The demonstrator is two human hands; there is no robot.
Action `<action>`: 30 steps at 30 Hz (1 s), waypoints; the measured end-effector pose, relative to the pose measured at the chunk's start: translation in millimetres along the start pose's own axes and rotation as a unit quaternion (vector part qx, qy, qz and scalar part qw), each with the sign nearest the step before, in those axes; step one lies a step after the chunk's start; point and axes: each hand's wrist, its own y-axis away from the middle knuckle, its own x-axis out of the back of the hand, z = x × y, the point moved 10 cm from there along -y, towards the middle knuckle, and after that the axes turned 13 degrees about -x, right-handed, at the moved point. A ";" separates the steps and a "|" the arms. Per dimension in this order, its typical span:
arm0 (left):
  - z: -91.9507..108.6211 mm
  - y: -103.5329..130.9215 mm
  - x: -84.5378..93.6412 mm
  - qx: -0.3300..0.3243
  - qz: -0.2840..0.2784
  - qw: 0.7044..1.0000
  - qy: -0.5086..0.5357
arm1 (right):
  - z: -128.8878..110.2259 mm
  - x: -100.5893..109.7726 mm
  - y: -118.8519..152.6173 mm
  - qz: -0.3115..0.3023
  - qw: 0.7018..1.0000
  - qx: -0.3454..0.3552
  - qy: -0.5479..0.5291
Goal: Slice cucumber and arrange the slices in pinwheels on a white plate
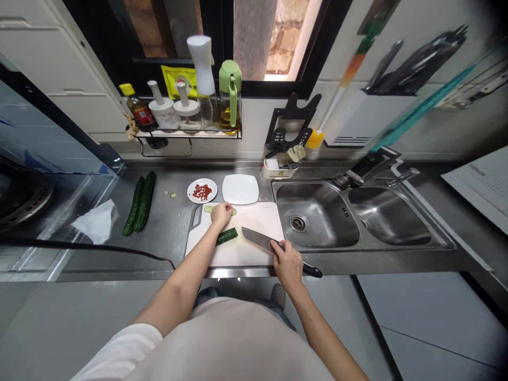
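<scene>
On the white cutting board [254, 256], a dark green piece of cucumber [227, 236] lies below my left hand and partly behind my left forearm. My left hand [222, 215] is over the board's far edge, fingers drawn together among thin pale cucumber slices [208, 209]. One slice shows right beside the fingertips; whether they pinch anything is hidden. My right hand [288, 262] grips a kitchen knife [257, 239] around the back of its blade and handle. Its blade points left above the board, a little apart from the cucumber piece.
Behind the board stand a small plate of chopped red pieces [202, 191] and a white square plate [240, 189]. Two whole cucumbers [139, 203] and a crumpled white tissue [96, 221] lie to the left. A double sink [317, 214] is on the right. Bottles fill a wall rack [190, 134].
</scene>
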 end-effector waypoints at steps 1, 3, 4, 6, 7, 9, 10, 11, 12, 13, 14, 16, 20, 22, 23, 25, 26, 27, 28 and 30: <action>1.1 -1.7 0.0 -0.006 0.000 1.000 -0.008 | 0.8 -0.3 0.1 0.000 1.000 0.000 -0.001; 3.0 -4.6 -0.2 -0.018 0.000 1.000 -0.024 | 1.7 -0.9 0.1 0.001 1.000 0.000 -0.004; 3.6 -5.8 -0.7 -0.023 0.000 0.999 -0.031 | 1.9 -1.2 0.1 0.000 1.000 0.000 -0.006; 4.0 -7.7 -2.2 -0.030 -0.001 0.999 -0.044 | 1.4 -2.0 -0.1 -0.003 1.000 0.002 -0.009; 3.9 -8.4 -3.3 -0.032 -0.003 0.998 -0.048 | 1.0 -2.4 -0.3 -0.005 1.000 0.003 -0.009; 3.7 -9.4 -5.0 -0.034 -0.005 0.998 -0.055 | 0.1 -2.6 -1.1 -0.008 1.000 0.003 -0.009; 4.1 -9.8 -5.6 -0.037 -0.005 0.998 -0.058 | -0.3 -2.4 -1.7 -0.009 1.000 0.003 -0.009; 4.8 -10.1 -6.0 -0.040 -0.005 0.997 -0.061 | -0.7 -2.2 -2.3 -0.010 1.000 0.004 -0.010; 5.7 -10.3 -6.3 -0.044 -0.005 0.997 -0.065 | -1.0 -1.9 -3.0 -0.010 1.000 0.004 -0.011; 6.7 -10.5 -6.7 -0.048 -0.006 0.996 -0.071 | -1.2 -1.7 -3.7 -0.010 1.000 0.004 -0.012; 7.8 -10.6 -7.2 -0.051 -0.008 0.996 -0.077 | -1.6 -1.7 -4.3 -0.010 1.000 0.004 -0.014; 9.3 -10.4 -7.9 -0.056 -0.012 0.994 -0.089 | -2.1 -2.1 -5.6 -0.009 1.000 0.005 -0.019; 11.8 -9.1 -8.5 -0.062 -0.019 0.993 -0.103 | -2.8 -5.0 -7.0 0.002 0.999 0.005 -0.038; 13.2 -7.8 -8.2 -0.064 -0.019 0.992 -0.109 | -3.7 -6.7 -6.8 0.013 0.999 0.009 -0.051; 14.3 -7.0 -8.2 -0.068 -0.020 0.991 -0.110 | -4.4 -7.5 -6.4 0.019 0.998 0.012 -0.058; 17.4 -5.4 -9.0 -0.079 -0.025 0.990 -0.113 | -6.1 -9.3 -5.5 0.027 0.997 0.019 -0.071; 19.2 -4.6 -9.8 -0.086 -0.030 0.989 -0.113 | -6.9 -10.3 -5.1 0.028 0.997 0.021 -0.075; 20.6 -4.0 -10.5 -0.090 -0.034 0.989 -0.113 | -7.6 -11.4 -4.7 0.026 0.996 0.021 -0.078; 21.6 -3.4 -10.8 -0.093 -0.038 0.988 -0.113 | -8.4 -12.4 -4.4 0.023 0.996 0.021 -0.081; 22.6 -2.5 -8.9 -0.090 -0.038 0.989 -0.110 | -9.8 -13.5 -4.0 0.016 0.996 0.018 -0.086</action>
